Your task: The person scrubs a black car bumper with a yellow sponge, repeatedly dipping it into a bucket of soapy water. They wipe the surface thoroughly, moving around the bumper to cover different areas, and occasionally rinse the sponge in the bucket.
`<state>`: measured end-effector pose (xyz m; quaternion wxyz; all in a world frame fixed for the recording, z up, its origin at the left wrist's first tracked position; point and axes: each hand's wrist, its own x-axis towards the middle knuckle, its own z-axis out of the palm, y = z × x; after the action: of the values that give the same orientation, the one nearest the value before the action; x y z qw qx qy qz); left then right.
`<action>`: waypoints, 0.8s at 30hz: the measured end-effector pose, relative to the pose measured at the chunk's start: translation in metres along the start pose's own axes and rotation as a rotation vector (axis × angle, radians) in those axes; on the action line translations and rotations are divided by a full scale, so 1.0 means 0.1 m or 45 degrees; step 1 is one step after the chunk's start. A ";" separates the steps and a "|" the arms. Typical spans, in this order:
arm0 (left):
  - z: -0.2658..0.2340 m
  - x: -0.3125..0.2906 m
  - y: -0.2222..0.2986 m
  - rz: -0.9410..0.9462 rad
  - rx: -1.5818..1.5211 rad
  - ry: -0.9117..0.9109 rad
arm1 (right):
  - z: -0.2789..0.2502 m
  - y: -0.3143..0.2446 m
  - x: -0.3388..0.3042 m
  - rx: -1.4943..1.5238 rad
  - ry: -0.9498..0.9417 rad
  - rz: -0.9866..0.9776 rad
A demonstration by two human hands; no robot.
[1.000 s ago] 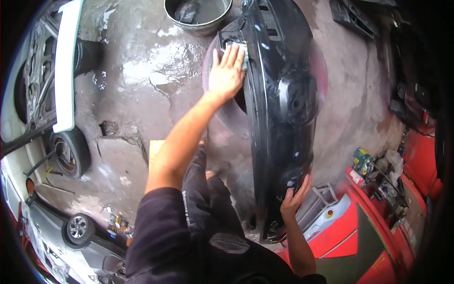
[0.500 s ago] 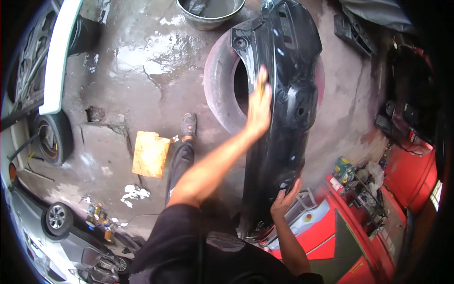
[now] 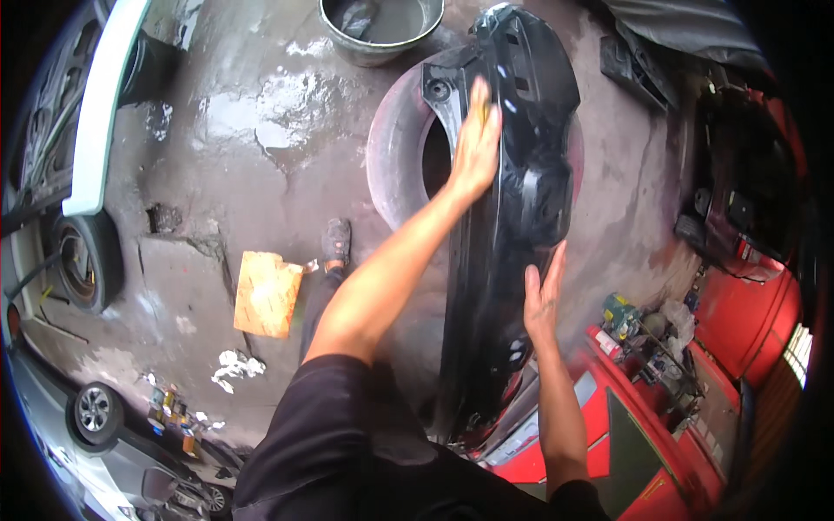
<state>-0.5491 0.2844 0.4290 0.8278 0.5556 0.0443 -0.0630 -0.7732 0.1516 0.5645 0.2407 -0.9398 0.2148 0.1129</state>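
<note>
A long black car bumper (image 3: 521, 204) lies in front of me, its far part resting on a pale tyre (image 3: 395, 148). My left hand (image 3: 477, 154) is pressed to the bumper's left side near the far end, fingers pointing away. A small yellow piece (image 3: 486, 111) shows between its thumb and fingers; most of it is hidden under the hand. Against the bumper's right edge lies my right hand (image 3: 543, 300), fingers stretched out and thumb apart, holding nothing I can see.
A basin (image 3: 378, 54) of dark water stands beyond the tyre. On the wet concrete lies a flattened piece of cardboard (image 3: 266, 295), near my foot (image 3: 336, 241). A red car panel (image 3: 578, 443) and cluttered bottles (image 3: 621, 317) are at right; a grey car (image 3: 100, 412) stands lower left.
My left hand has slid farther along the bumper, away from me, with the yellow piece. My right hand has shifted farther up the right edge. The view has moved slightly.
</note>
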 end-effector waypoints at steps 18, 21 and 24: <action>-0.06 -0.23 0.20 0.061 0.175 -0.119 | 0.03 0.01 -0.03 0.039 -0.025 -0.008; -0.13 -0.91 0.36 0.180 0.436 -0.289 | 0.01 0.00 -0.06 -0.001 -0.039 0.008; -0.11 -0.09 0.04 0.370 0.437 -0.141 | 0.04 -0.02 0.02 0.037 -0.020 -0.041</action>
<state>-0.5574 0.2966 0.4293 0.7229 0.6844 -0.0932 0.0199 -0.7712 0.1547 0.5613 0.2578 -0.9387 0.1992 0.1130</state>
